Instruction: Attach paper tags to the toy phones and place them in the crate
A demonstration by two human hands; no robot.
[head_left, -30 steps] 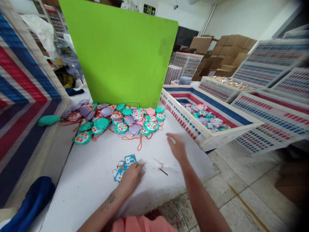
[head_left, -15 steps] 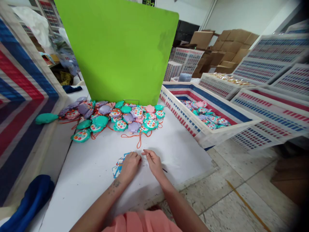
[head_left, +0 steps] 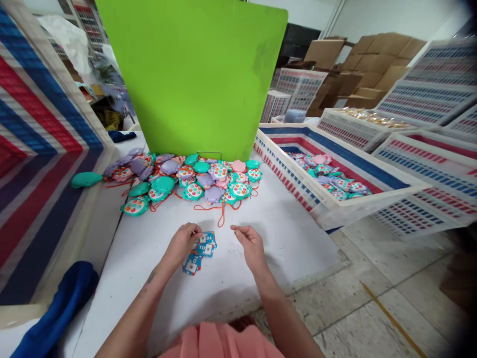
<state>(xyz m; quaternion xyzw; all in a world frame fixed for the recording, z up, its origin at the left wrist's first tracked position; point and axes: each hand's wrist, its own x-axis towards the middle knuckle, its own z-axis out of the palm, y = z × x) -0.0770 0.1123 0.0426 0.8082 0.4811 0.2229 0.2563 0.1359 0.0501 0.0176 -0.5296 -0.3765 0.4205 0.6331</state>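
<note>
My left hand (head_left: 183,242) is closed in a pinch at the upper left edge of a small fan of blue printed cards (head_left: 204,249). Whatever it may hold is too small to make out. The cards bear white letters and pale squares, and they overlap on the white table (head_left: 149,268). To their right, my right hand (head_left: 252,244) hovers with thumb and forefinger pressed together; I cannot see what is between them. Beyond both hands lies a heap of teal, purple and pink animal-shaped button toys (head_left: 214,194) with orange cord loops (head_left: 221,217).
A green board (head_left: 201,79) stands upright behind the toys. On the right, a white crate (head_left: 298,194) with a striped lining holds more toys. A striped-lined container (head_left: 55,174) flanks the table's left side, with a blue cloth (head_left: 70,303) near me.
My hands have moved apart, the left to the left and the right to the right. More of the blue cards shows now. The view has shifted slightly.
</note>
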